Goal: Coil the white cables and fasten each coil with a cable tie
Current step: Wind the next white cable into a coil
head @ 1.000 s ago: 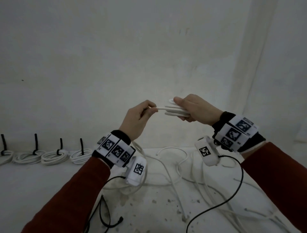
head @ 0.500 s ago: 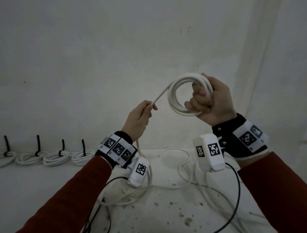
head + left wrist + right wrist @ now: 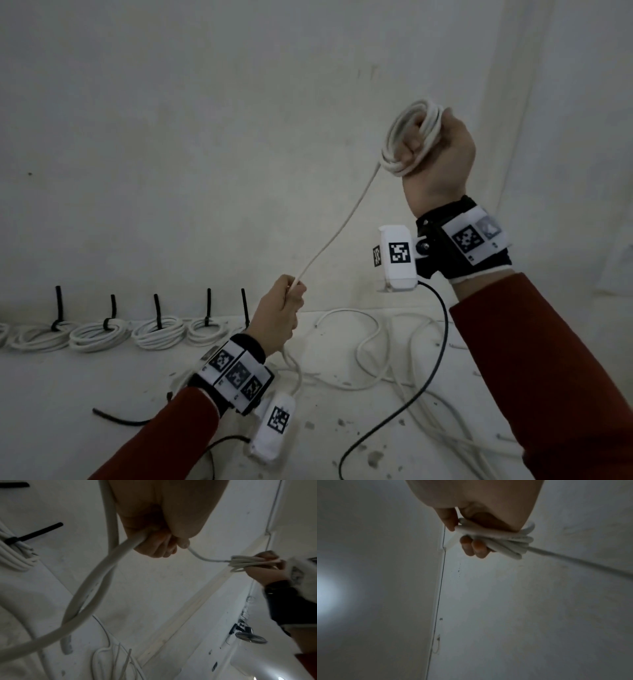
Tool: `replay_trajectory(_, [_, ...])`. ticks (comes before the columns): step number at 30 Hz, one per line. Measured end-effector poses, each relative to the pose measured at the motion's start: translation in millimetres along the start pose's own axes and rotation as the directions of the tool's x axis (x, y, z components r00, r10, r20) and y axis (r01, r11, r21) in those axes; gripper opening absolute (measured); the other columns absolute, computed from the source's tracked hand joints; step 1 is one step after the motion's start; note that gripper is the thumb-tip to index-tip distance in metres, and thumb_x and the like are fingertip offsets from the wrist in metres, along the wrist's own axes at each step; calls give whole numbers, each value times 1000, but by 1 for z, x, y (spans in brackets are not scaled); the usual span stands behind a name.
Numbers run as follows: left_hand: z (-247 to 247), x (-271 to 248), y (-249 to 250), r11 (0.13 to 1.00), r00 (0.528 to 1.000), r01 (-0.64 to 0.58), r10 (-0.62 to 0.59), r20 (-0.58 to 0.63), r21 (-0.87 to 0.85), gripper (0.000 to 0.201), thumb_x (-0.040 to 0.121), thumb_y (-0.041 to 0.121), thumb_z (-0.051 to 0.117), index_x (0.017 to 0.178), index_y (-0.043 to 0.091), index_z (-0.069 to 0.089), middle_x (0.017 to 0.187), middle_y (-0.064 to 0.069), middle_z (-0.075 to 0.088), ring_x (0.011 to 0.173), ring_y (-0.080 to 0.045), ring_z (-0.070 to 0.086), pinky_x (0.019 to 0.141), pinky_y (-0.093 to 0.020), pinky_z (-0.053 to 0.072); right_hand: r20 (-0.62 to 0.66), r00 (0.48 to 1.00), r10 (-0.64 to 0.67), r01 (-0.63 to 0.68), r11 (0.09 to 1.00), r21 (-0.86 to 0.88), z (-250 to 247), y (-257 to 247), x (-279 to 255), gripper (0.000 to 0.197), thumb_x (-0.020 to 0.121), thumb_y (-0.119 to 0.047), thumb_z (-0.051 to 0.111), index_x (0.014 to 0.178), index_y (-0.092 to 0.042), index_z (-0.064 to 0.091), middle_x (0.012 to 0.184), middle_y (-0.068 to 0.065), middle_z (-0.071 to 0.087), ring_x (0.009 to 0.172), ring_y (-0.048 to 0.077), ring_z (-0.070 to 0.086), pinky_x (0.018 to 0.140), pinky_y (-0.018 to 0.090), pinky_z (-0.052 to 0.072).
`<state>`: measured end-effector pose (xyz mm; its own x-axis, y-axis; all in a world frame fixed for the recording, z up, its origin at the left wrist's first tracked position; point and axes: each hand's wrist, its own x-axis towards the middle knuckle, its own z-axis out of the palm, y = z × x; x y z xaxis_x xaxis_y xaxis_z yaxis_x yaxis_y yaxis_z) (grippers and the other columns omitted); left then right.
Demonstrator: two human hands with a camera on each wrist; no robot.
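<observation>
My right hand is raised high and grips a small coil of white cable, its fingers curled through the loops; the coil also shows in the right wrist view. From the coil a straight run of the same white cable slants down left to my left hand, which is curled round it low by the floor. In the left wrist view the cable passes through the left hand's fingers and loops down behind the hand.
Several finished white coils with black cable ties lie in a row along the wall at the left. Loose white cables sprawl on the dirty white floor at centre and right. Black sensor leads hang from both wrists.
My right hand has lifted the coil up and to the right. My left hand has dropped toward the floor, sliding along the cable, so a long run now stretches between them.
</observation>
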<state>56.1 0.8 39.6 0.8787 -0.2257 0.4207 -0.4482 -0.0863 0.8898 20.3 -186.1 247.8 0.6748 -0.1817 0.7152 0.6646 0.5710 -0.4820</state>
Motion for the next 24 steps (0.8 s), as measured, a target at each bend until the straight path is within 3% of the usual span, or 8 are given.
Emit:
replay_trajectory(2, [-5,-10,5,998,995,27,-32,92,59,21,101,27,38,88,11,42,66,1,43,39,-10,29,37,-20,25,-27,999,-43,41,996,-75,-6,7,4,30,102,-22,32,83,-8,50,57,1,50,50,14,44,52,24,35])
replay_trajectory(5, [-13,-26,20,969,962,-128,70,263,212,17,100,26,40,93,15,51,64,7,47,44,-5,36,45,-17,33,31,987,-159,158,906,-393,-21,19,7,22,98,-15,41,78,-12,48,63,-2,52,55,12,47,57,24,39])
replay_trajectory(8, [-25,-32,35,903,940,-320,265,214,288,16,100,24,41,95,24,56,61,14,49,55,-1,44,56,-12,35,250,956,-156,294,563,-773,-35,29,-4,21,97,-15,43,77,-14,49,66,3,51,55,7,46,57,21,39])
replay_trajectory(10, [-35,-29,44,870,919,-394,376,117,298,18,99,26,41,91,27,57,60,17,49,57,-3,44,56,-12,34,354,935,-11,341,300,-891,-40,32,-17,10,97,-14,44,89,-11,48,74,4,54,60,3,50,61,19,42])
replay_trajectory(15, [-64,-12,64,736,824,-512,566,13,442,20,95,25,41,91,20,60,61,8,46,53,-5,41,51,-12,30,360,801,478,496,-191,-847,-40,37,-46,16,95,-16,50,100,0,49,75,15,61,64,31,54,66,46,44])
replay_trajectory(17, [-75,-4,70,673,797,-528,604,28,519,22,96,25,41,92,18,61,60,8,46,52,-7,40,50,-15,29,323,756,569,499,-182,-847,-36,35,-57,21,96,-23,48,93,-2,51,77,11,61,68,27,54,69,41,43])
replay_trajectory(20, [-87,8,75,610,765,-543,642,42,577,22,97,22,44,93,14,63,66,17,50,59,-1,46,55,-13,31,346,727,593,406,36,-913,-30,32,-74,48,93,-50,34,74,-12,57,60,-7,52,54,7,48,60,23,37])
replay_trajectory(24, [-93,23,77,583,760,-574,641,108,575,23,97,22,45,95,12,65,79,8,59,71,3,49,65,-9,35,227,733,641,0,334,-943,-24,38,-90,76,85,-69,28,63,-3,58,54,2,49,48,20,38,48,23,29])
